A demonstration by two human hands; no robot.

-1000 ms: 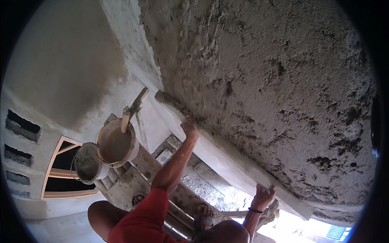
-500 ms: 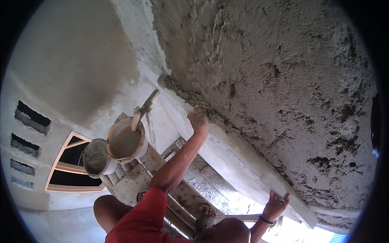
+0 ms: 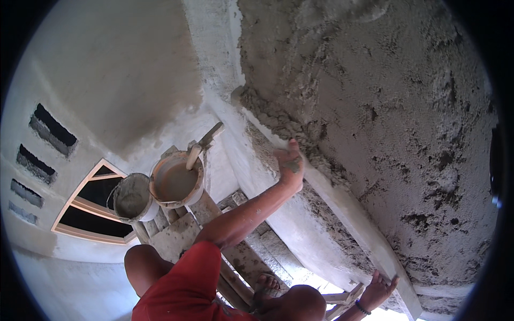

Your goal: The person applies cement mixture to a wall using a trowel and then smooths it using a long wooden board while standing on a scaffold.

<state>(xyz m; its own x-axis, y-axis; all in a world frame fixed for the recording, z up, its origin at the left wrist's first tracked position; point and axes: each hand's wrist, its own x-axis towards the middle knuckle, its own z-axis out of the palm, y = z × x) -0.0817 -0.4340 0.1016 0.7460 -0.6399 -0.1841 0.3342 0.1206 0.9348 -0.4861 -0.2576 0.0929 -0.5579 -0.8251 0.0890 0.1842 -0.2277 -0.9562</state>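
A long, pale straightedge board [image 3: 350, 211] lies slantwise against a rough, freshly mortared surface [image 3: 375, 144]. My left hand [image 3: 290, 167] is closed around the upper part of the board, with wet mortar smeared on its back. Farther down, my right hand [image 3: 378, 292], with a dark beaded bracelet at the wrist, grips the board's near edge with bent fingers. Loose grey mortar [image 3: 281, 117] is heaped along the board's far edge, above my left hand. On the near side of the board, a strip of rough mortar [image 3: 324, 206] borders a smoother pale face.
To the left, an orange-rimmed bucket [image 3: 197, 196] with a wooden-handled tool [image 3: 194, 157] in it stands beside a mortar bucket [image 3: 149, 212]. Both rest on scaffold planks [image 3: 176, 241], where my foot [image 3: 267, 282] shows. A wood-framed window [image 3: 80, 206] and several slots are in the left wall.
Both hands have shifted the board across the rough surface, away from the smooth face, uncovering a rough strip. More mortar is piled along its far edge. The whole view has also shifted.
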